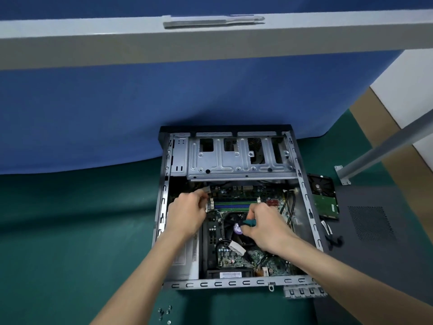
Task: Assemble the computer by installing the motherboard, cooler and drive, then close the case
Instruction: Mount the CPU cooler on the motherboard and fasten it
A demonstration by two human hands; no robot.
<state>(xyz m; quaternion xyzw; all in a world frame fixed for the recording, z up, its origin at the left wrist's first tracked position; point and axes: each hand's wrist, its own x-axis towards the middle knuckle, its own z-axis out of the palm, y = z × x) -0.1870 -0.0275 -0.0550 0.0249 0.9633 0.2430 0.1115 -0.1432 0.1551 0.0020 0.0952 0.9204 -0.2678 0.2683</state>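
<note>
**Case open, both hands inside over the board**

Case (236, 284) lies on its side on a green mat (70, 231), with the open face up and the top edge against a blue wall panel (117, 113). Motherboard (276, 263) sits flat inside the case. Cooler (230, 227) stands on the board near the centre, with its purple hub label partly showing between the hands. Memory slots (232, 205) run across the board just above the cooler. A metal drive cage (239, 156) spans the upper part of the case.

Left hand (187, 215) is at the upper left of the board, with fingers curled and pinching a small grey connector (206, 190) on a cable end.

Right hand (267, 227) is closed around a screwdriver with a green handle (249, 222). The handle lies over the cooler; the tip is hidden, so its contact point cannot be told.

Drive (324, 200) lies outside the case, just beside the right wall, resting partly on a dark side panel (375, 231) with a mesh vent. A white plug (236, 247) on black cable lies across the lower board. Loose screws (165, 313) lie on the mat below the case.
</note>
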